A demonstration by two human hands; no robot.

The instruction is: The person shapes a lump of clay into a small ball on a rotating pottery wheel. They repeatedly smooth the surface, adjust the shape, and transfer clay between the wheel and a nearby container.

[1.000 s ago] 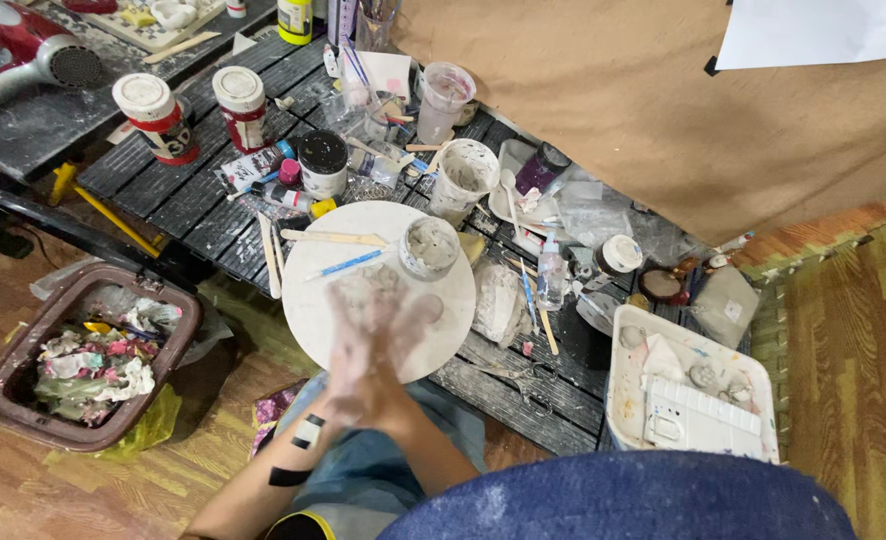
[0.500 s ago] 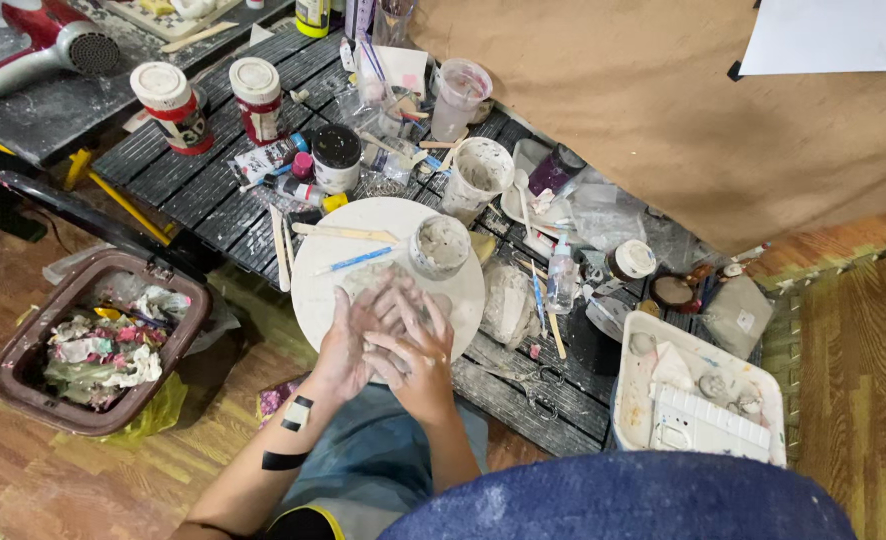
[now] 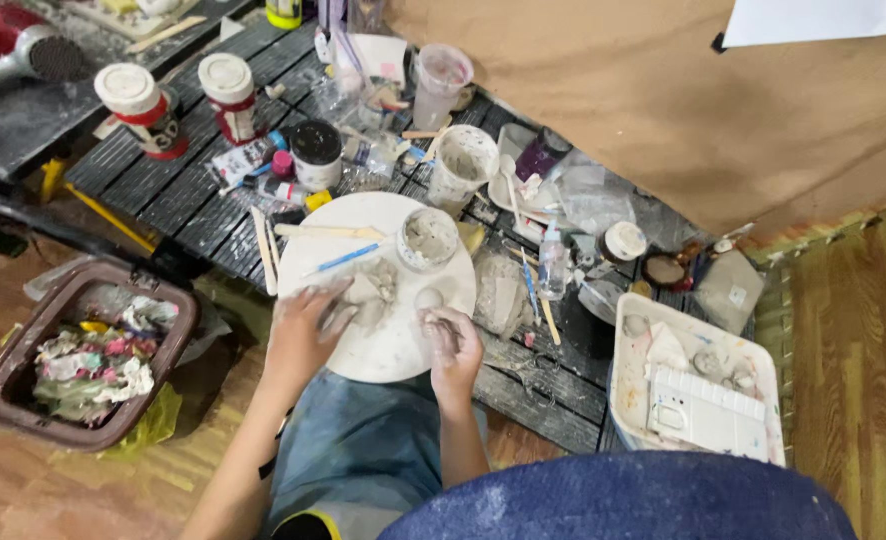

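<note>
A lump of grey clay (image 3: 371,292) is seen lying near the middle of the round white board (image 3: 388,345), which sits at the near edge of the dark slatted surface (image 3: 178,185). The clay is being pressed by the left hand (image 3: 306,328), whose grip is spread flat and open, fingers laid on the lump's left side with nothing clasped. A small clay ball (image 3: 429,297) is seen just right of the lump. Beside it, the right hand (image 3: 453,343) is curled at the board's right edge; whether anything is held in its grip cannot be told. A clay-smeared cup (image 3: 429,239) is set at the board's far edge, a blue-tipped tool (image 3: 343,259) lying beside it. A bin of scraps (image 3: 88,355) is placed on the floor off the surface's left.
</note>
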